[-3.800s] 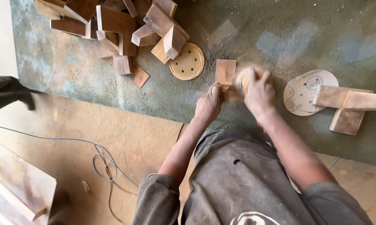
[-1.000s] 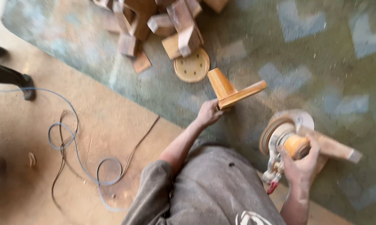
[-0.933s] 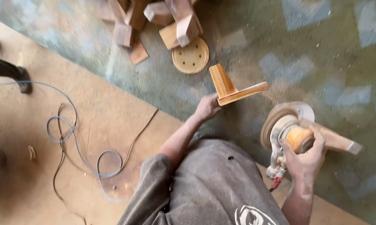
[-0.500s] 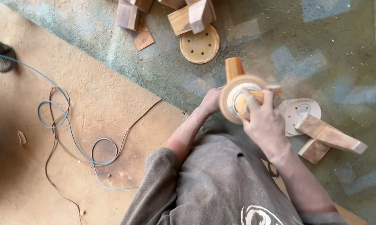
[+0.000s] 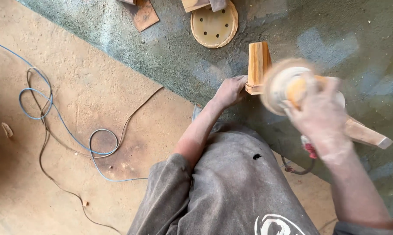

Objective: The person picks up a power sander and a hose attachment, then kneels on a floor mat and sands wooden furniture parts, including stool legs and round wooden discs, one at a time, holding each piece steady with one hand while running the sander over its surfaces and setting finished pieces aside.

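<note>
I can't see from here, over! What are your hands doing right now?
Left hand grips the L-shaped wooden piece. Right hand holds the disc sander, blurred, at the wood. Loose sanding disc lies apart, beyond.

I was in a rough woodworking shop; sawdust coated the floor [image 5: 74, 174]; a worn green mat [image 5: 336, 26] held offcuts of wood [image 5: 144, 15] and a round sanding disc [image 5: 214, 27]; power cords [image 5: 66, 130] trailed across the dust.
</note>
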`<state>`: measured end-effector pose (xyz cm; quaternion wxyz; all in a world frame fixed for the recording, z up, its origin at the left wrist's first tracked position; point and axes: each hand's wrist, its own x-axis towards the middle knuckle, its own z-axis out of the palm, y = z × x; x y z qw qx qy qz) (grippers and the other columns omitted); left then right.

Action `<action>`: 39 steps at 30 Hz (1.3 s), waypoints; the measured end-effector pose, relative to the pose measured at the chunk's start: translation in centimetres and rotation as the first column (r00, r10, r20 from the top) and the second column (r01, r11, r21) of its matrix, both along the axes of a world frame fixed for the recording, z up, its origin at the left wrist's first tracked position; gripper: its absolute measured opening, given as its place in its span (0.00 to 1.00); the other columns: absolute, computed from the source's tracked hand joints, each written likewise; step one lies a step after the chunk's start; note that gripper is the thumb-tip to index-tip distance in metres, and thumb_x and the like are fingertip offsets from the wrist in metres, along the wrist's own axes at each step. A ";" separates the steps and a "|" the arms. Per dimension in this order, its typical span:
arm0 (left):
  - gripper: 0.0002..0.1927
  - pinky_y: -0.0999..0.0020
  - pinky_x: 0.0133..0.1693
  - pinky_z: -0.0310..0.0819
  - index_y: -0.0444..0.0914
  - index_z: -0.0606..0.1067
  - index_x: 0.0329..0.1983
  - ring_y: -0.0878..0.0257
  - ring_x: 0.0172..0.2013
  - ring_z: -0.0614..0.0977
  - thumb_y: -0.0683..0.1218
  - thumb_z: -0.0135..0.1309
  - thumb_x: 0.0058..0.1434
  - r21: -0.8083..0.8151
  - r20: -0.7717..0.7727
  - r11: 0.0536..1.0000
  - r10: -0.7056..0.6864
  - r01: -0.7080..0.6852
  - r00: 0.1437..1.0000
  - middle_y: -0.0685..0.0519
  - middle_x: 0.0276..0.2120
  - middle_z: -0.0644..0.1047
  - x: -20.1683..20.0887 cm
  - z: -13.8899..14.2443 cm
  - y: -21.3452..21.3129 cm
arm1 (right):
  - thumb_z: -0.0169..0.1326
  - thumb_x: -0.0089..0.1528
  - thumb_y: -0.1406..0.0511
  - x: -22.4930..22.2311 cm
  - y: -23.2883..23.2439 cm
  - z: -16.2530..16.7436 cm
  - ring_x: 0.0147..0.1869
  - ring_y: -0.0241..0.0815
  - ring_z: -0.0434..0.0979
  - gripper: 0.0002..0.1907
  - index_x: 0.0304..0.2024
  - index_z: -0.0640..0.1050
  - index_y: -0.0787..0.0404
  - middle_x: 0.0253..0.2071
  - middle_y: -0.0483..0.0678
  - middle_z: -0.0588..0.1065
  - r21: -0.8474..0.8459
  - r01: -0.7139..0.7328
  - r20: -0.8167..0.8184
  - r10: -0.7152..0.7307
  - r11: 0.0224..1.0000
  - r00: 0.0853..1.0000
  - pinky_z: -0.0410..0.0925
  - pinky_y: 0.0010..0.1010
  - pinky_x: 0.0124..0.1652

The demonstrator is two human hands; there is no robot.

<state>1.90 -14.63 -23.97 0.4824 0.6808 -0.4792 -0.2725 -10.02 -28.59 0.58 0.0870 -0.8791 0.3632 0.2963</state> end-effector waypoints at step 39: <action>0.16 0.52 0.44 0.81 0.40 0.73 0.49 0.42 0.42 0.83 0.38 0.55 0.57 0.120 0.068 0.992 -0.041 0.033 0.997 0.44 0.43 0.80 -0.2 -1.9 0.3 | 0.64 0.61 0.50 -8.2 -1.9 -1.1 0.49 0.70 0.79 0.44 0.73 0.61 0.54 0.63 0.66 0.58 -0.096 0.137 0.169 -0.119 0.986 0.978 0.77 0.52 0.44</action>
